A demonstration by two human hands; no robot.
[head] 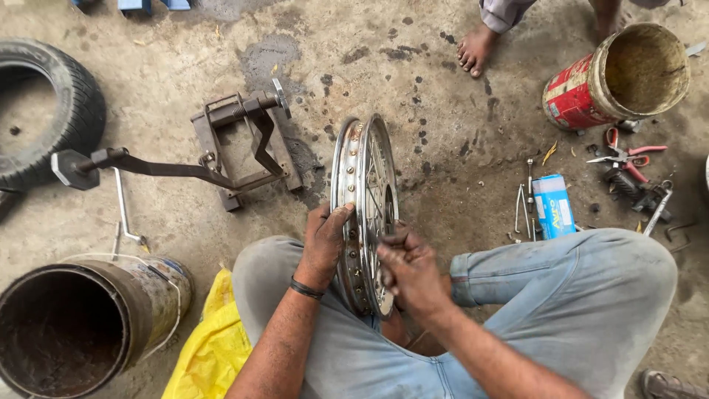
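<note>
Concrete floor (413, 89): tyre (70, 103), drums (81, 325), pliers (628, 157).

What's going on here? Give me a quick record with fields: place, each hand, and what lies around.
Place: stained concrete floor, person seated
Left hand: grips the rim of an upright spoked wheel
Right hand: pinched at the spokes; what it holds is unclear
Left side: tyre, metal lever stand, rusty drum, yellow bag
Right side: red bucket, blue box, red-handled pliers

Head view, steeply downward, close.
</note>
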